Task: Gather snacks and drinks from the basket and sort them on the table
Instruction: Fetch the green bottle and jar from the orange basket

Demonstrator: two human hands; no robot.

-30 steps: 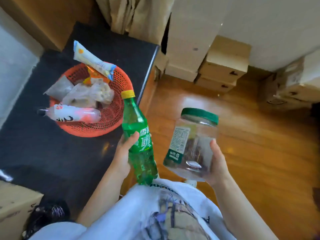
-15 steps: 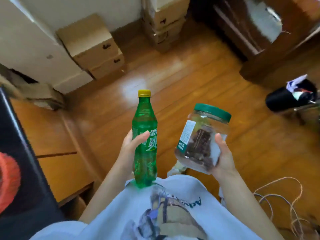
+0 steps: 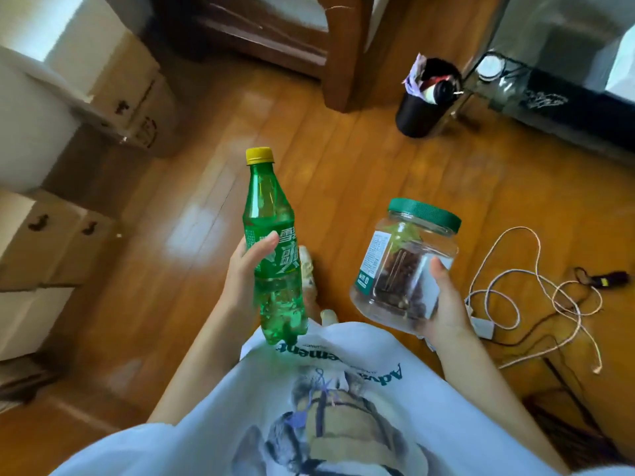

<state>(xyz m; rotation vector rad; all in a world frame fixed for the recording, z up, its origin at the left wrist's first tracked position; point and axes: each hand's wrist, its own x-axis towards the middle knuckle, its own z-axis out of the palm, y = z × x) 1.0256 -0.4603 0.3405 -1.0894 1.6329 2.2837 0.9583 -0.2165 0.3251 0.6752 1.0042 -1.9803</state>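
Observation:
My left hand [image 3: 245, 280] grips a green soda bottle [image 3: 273, 242] with a yellow cap, held upright in front of my chest. My right hand [image 3: 446, 305] holds a clear plastic jar [image 3: 403, 262] with a green lid and a dark snack inside, tilted slightly to the left. Both are carried over the wooden floor. The basket and the table it stood on are out of view.
Cardboard boxes [image 3: 134, 94] are stacked along the left. A black waste bin [image 3: 421, 104] stands at the upper right beside a dark wooden furniture leg [image 3: 343, 53]. Tangled cables [image 3: 536, 293] lie on the floor at the right. A glass-topped stand [image 3: 536, 87] is at far right.
The view has swung to the right, away from the black table and red basket, which have left the frame. Both hands keep the bottle and jar as before.

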